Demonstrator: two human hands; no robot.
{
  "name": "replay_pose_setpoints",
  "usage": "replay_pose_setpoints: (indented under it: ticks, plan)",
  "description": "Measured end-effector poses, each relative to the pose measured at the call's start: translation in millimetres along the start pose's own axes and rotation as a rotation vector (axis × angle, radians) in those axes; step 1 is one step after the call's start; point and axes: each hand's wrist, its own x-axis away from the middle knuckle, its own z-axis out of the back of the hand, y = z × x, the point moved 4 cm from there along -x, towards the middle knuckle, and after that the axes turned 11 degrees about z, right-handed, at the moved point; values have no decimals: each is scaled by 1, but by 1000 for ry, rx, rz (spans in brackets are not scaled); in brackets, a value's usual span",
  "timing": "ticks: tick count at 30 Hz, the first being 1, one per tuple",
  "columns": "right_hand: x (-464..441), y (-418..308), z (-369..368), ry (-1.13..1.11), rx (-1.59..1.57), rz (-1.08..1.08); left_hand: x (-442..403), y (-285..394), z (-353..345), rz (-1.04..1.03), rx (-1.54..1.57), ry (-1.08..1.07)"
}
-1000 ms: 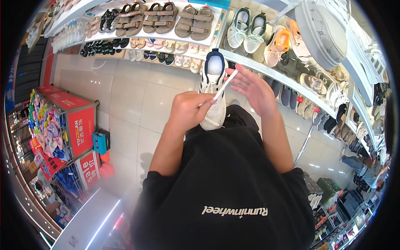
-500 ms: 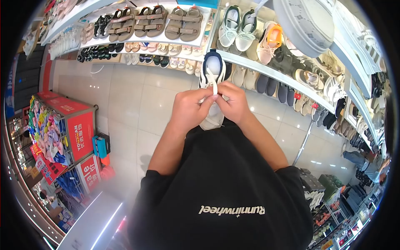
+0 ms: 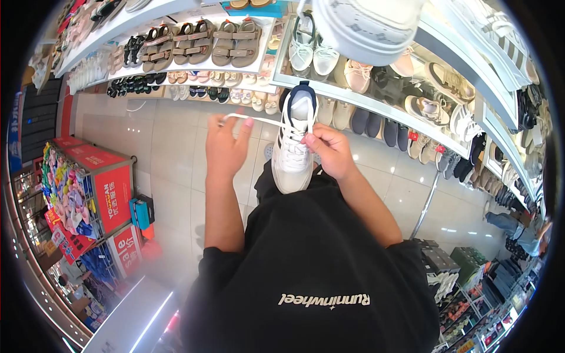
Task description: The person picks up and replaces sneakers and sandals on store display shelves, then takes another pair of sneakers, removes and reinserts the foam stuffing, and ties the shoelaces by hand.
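A white sneaker [image 3: 292, 167] with dark side stripes and a navy heel collar is in front of my body, its toe towards me. My left hand [image 3: 226, 147] is off to its left, closed on one end of the white shoelace [image 3: 268, 121], which stretches almost level from the shoe's throat. Against the sneaker's right side, my right hand [image 3: 333, 152] pinches the lace near the eyelets; part of that lace is hidden by the fingers. Crossed lacing shows down the front of the shoe.
Ahead stands a display shelf [image 3: 376, 97] of sneakers and slip-ons. Brown sandals [image 3: 235, 44] line the shelf at upper left. A large pale shoe [image 3: 368, 29] looms close overhead. A red sale bin [image 3: 112, 188] stands left. A person [image 3: 509, 226] is at far right.
My hands were together over the laces and have parted. The left moved out leftward, drawing a lace end; the right shifted to the shoe's right side. More of the sneaker shows.
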Motion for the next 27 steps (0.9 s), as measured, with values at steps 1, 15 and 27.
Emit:
replay_pose_setpoints:
  ticks: [1, 15, 27]
  plan:
    - [1, 0, 2, 2, -22, -7, -1, 1, -1, 13, 109, 20]
    - [-4, 13, -14, -39, -193, -102, 12, -49, -62, 285, 298, -403]
    - [-11, 21, -37, -112, -216, -112, 16, 5, -47, 249, 241, -270]
